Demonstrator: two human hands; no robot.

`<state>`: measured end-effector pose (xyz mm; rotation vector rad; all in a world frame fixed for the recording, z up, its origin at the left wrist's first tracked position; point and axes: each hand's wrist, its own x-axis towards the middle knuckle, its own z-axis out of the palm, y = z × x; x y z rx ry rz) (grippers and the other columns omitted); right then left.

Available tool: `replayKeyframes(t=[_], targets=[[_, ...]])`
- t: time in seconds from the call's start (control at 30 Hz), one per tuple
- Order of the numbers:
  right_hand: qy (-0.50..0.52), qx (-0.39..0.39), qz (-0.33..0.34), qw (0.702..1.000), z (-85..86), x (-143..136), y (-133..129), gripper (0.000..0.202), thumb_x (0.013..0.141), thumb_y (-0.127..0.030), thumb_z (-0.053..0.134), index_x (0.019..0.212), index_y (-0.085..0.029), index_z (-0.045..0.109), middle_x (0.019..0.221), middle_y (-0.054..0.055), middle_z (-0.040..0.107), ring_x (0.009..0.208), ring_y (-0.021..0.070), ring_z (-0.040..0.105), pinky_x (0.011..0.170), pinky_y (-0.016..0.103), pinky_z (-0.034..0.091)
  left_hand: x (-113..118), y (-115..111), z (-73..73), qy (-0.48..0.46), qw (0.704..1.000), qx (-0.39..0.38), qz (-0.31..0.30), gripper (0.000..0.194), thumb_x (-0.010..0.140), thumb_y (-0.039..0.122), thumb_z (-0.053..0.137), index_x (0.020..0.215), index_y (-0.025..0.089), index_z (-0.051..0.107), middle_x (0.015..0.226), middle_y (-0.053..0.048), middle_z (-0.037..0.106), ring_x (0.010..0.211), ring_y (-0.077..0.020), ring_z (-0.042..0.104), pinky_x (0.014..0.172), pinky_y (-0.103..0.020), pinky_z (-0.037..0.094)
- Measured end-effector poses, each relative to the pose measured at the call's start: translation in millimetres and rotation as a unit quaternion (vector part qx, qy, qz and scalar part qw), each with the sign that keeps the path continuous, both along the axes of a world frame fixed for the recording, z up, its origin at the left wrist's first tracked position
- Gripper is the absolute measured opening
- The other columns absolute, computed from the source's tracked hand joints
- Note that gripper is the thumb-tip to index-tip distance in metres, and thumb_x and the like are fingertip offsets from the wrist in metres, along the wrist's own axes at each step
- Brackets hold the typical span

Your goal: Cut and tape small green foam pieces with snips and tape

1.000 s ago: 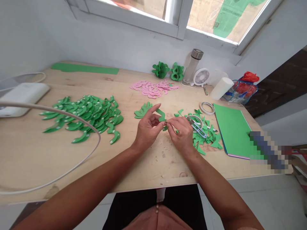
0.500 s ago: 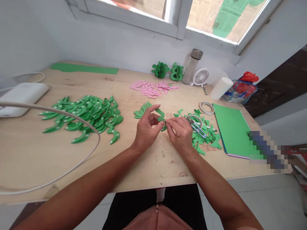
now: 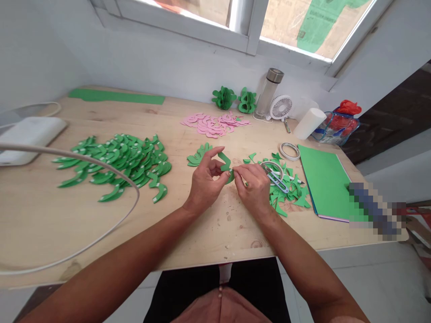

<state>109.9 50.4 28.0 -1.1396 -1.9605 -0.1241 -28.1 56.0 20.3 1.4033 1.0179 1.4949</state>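
My left hand (image 3: 206, 179) pinches a curved green paper cutout (image 3: 225, 164) between thumb and fingers above the table. A small pale patch shows on the cutout near the thumb tip. Thumb and fingertips of my right hand (image 3: 252, 179) are pressed together right at the cutout's lower edge; what they pinch is too small to make out. Behind my left hand lies a small group of green cutouts (image 3: 198, 156). Under and beside my right hand are green paper scraps (image 3: 296, 190), with a light-blue utility knife (image 3: 278, 181) and a tape roll (image 3: 274, 168) on them.
A big pile of green cutouts with white patches (image 3: 131, 157) lies left, crossed by a white cable (image 3: 129, 211). Pink cutouts (image 3: 208, 124), two green paper shapes (image 3: 224, 98), a bottle (image 3: 267, 94) and a fan (image 3: 281, 107) stand behind. Green sheets (image 3: 326, 179) lie right.
My right fingertips have shifted slightly away from the cutout, and more of its lower part shows. My left hand keeps its hold. The whole view has moved a little.
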Motion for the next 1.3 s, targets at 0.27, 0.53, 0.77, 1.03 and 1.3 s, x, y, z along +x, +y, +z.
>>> replayKeyframes(t=[0.27,0.53,0.77,1.03,1.3], targets=[[0.058,-0.055,0.016,0.997,3.0,1.5,0.5,0.017,0.087,-0.018,0.051,0.086,-0.018,0.068,0.084,0.007,0.071,0.081,0.0199,0.06,0.076,0.034,0.046,1.0,-1.1,1.6,-0.005,1.0,-0.006,0.0,0.056,0.07,0.015,0.064,0.123,0.024,0.047,0.072,0.006,0.053,0.062,-0.0075,0.054,0.062,-0.022,0.046],[0.193,-0.243,0.046,0.949,4.4,2.9,4.5,0.014,0.082,-0.027,0.055,0.076,-0.019,0.064,0.074,0.002,0.066,0.066,0.014,0.056,0.059,0.025,0.042,1.2,-2.7,-1.1,-0.004,0.999,-0.015,-0.03,0.067,0.072,0.016,0.065,0.132,0.026,0.04,0.071,0.005,0.054,0.063,-0.0085,0.054,0.062,-0.022,0.048],[0.224,-0.288,0.05,0.93,3.5,4.3,6.8,0.017,0.08,-0.033,0.056,0.072,-0.018,0.06,0.068,0.001,0.063,0.062,0.0127,0.052,0.057,0.025,0.042,-0.2,-0.2,-2.5,-0.027,0.999,-0.032,-0.035,0.07,0.071,0.016,0.067,0.134,0.026,0.039,0.072,0.005,0.054,0.063,-0.0084,0.055,0.065,-0.024,0.05],[0.258,-0.315,0.059,0.912,1.7,5.1,8.3,0.019,0.078,-0.036,0.057,0.071,-0.019,0.06,0.064,-0.001,0.058,0.058,0.0122,0.049,0.051,0.024,0.039,-0.4,-0.2,4.8,-0.083,0.995,-0.044,-0.031,0.062,0.073,0.016,0.062,0.131,0.021,0.04,0.073,0.004,0.059,0.068,-0.0105,0.06,0.074,-0.031,0.055],[0.338,-0.349,0.079,0.87,1.9,5.4,9.9,0.018,0.075,-0.036,0.06,0.072,-0.019,0.06,0.065,-0.002,0.056,0.058,0.0113,0.047,0.052,0.024,0.036,0.3,-2.3,5.0,-0.072,0.989,-0.083,-0.095,0.066,0.072,0.018,0.065,0.133,0.019,0.039,0.069,0.004,0.06,0.064,-0.0117,0.061,0.069,-0.03,0.054]])
